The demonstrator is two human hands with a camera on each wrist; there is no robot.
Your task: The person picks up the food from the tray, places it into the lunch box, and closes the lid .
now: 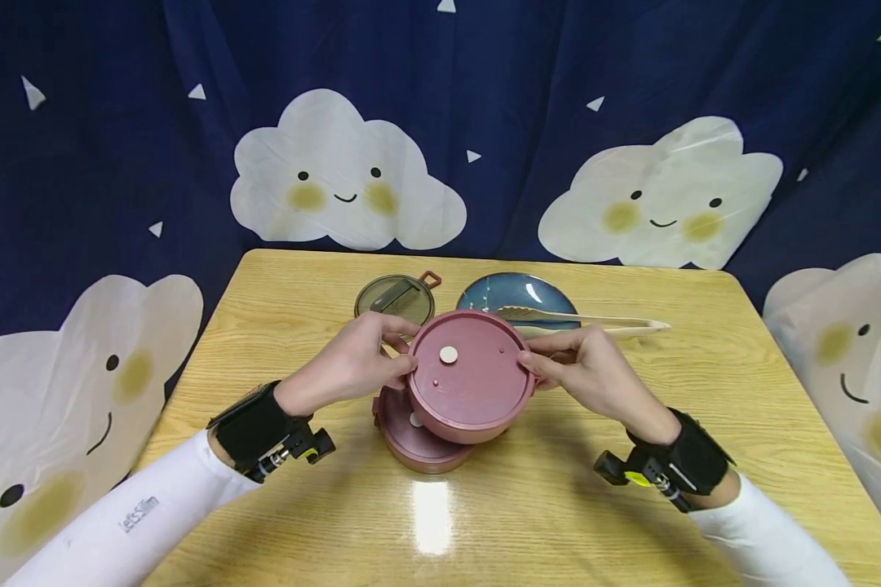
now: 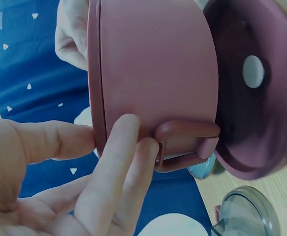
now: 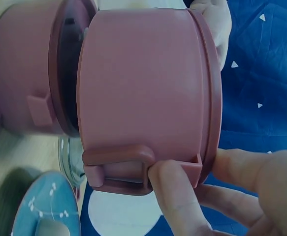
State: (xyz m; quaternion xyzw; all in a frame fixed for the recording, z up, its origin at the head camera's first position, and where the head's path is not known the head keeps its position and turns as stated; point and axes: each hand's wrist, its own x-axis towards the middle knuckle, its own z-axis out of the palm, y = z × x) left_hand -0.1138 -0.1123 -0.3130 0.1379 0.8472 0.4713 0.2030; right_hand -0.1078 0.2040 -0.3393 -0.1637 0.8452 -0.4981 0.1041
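Both hands hold a pink round lidded container (image 1: 473, 371), raised above a second pink lidded container (image 1: 426, 452) on the table. The left hand (image 1: 348, 359) pinches its left side, thumb at the lid edge and fingers against the wall, beside a clasp (image 2: 187, 129). On the opposite side the right hand (image 1: 595, 371) grips likewise, with one finger at another clasp (image 3: 116, 156). Both clasps hang down along the wall. A small white button (image 1: 449, 355) is set in the raised lid. The raised container partly covers the lower one.
Behind the hands lie a round greenish see-through container (image 1: 370, 302) with a brown loop, and a blue plate (image 1: 510, 287). Light-coloured tongs (image 1: 617, 319) rest across the plate. The wooden table (image 1: 323, 530) ends at a dark blue curtain (image 1: 506, 65) with clouds.
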